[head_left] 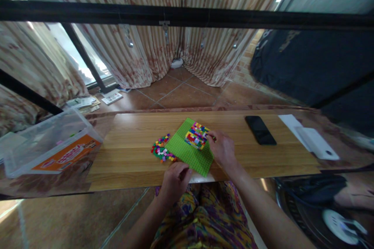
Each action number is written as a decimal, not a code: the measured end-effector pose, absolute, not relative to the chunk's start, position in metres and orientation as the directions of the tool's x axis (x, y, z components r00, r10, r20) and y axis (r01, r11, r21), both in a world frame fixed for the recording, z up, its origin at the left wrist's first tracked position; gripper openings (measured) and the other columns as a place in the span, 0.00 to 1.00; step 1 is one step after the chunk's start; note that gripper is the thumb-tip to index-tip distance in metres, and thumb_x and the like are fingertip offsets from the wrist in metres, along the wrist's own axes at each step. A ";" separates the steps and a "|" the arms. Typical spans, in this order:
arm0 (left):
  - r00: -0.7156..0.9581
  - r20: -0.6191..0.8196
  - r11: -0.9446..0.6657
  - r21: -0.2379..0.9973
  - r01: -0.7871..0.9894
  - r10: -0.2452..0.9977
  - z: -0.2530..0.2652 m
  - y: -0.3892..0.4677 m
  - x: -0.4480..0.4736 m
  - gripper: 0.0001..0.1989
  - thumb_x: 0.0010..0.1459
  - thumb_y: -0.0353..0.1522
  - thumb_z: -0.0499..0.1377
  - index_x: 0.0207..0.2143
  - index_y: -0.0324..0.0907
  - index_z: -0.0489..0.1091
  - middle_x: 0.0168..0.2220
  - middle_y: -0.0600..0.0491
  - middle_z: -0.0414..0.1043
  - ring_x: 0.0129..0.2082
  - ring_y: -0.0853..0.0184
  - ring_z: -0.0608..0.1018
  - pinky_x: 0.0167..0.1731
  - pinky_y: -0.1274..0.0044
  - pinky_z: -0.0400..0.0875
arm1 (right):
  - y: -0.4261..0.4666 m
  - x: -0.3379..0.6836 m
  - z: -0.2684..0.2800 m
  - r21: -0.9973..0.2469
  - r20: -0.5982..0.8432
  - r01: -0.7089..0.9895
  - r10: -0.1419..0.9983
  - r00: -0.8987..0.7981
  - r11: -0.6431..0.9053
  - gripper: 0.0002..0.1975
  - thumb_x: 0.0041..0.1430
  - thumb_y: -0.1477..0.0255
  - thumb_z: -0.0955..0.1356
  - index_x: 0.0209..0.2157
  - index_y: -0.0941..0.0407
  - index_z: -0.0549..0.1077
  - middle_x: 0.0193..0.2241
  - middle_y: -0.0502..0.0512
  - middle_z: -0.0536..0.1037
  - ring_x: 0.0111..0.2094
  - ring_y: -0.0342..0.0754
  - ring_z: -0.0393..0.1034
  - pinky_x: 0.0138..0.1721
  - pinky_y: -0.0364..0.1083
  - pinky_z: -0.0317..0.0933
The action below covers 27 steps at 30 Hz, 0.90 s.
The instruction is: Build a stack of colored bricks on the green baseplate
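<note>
By my right hand (223, 149), the brick block (196, 136) mixes red, yellow, orange and white; under it, a bright green baseplate (179, 142). Beyond my left hand (175, 181), multicoloured loose bricks (161, 150).

Room with tiled floor (175, 89), striped curtains (143, 54), daylight from left.
Floor brown, pale joints; wood-grain worktop (131, 128) in foreground; black horizontal bar (140, 13) spans view; beige curtains, reddish patterning, reach floor; dark-framed window (71, 56) left, glare; brick-patterned surface (248, 52) beside dark cloth (292, 62), right.
</note>
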State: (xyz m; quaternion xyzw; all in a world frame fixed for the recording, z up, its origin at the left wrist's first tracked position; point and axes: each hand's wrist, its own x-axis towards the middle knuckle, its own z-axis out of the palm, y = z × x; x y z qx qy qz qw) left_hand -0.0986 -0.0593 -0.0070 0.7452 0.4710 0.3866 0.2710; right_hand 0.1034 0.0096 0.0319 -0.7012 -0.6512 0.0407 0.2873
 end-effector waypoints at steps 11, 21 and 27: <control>0.265 0.301 -0.398 0.763 0.510 0.916 -0.009 -0.060 -0.098 0.04 0.59 0.30 0.57 0.31 0.41 0.71 0.27 0.52 0.73 0.30 0.68 0.75 0.32 0.77 0.68 | -0.002 0.109 0.032 -0.510 0.385 0.855 0.914 0.128 0.095 0.11 0.61 0.70 0.62 0.37 0.56 0.76 0.35 0.58 0.78 0.35 0.48 0.71 0.38 0.45 0.62; 0.275 0.307 -0.410 0.747 0.523 0.911 -0.008 -0.060 -0.098 0.05 0.59 0.30 0.56 0.31 0.41 0.71 0.28 0.52 0.74 0.30 0.67 0.75 0.33 0.77 0.68 | -0.008 0.105 0.032 -0.409 0.364 0.907 0.929 0.060 0.102 0.15 0.62 0.71 0.61 0.45 0.54 0.77 0.36 0.57 0.78 0.36 0.49 0.71 0.38 0.45 0.62; 0.283 0.298 -0.408 0.738 0.538 0.912 -0.006 -0.061 -0.098 0.05 0.59 0.30 0.56 0.31 0.41 0.71 0.27 0.52 0.73 0.29 0.67 0.74 0.31 0.77 0.67 | -0.008 0.104 0.028 -0.413 0.355 0.906 0.933 0.065 0.094 0.15 0.62 0.72 0.61 0.45 0.54 0.76 0.37 0.57 0.79 0.37 0.50 0.72 0.40 0.46 0.63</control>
